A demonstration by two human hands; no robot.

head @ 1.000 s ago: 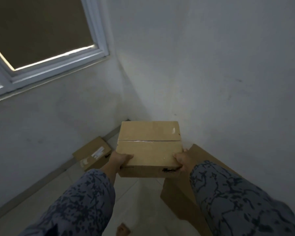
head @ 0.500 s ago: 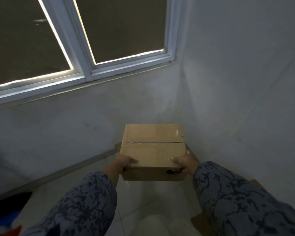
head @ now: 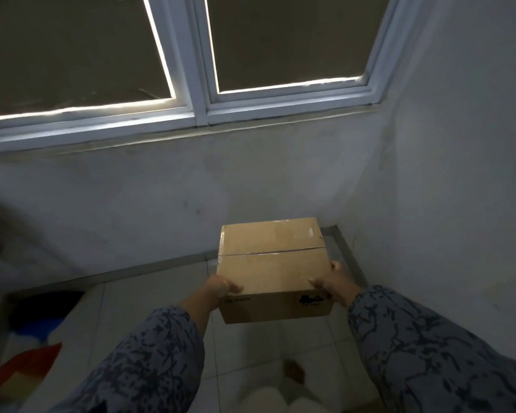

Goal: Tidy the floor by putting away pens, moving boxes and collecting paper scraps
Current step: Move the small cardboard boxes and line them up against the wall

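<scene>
The cardboard box is plain brown corrugated board, matt, with a smooth top split by one taped seam and a pale scuff toward its 1 o'clock corner; black print marks its near face. The sleeves are soft patterned cloth, grey with dark blotches. The floor tiles look pale, smooth and faintly glossy. The wall is matt painted plaster, stained and uneven. At 12 o'clock, the window frame is smooth white-painted, its material unclear.
</scene>
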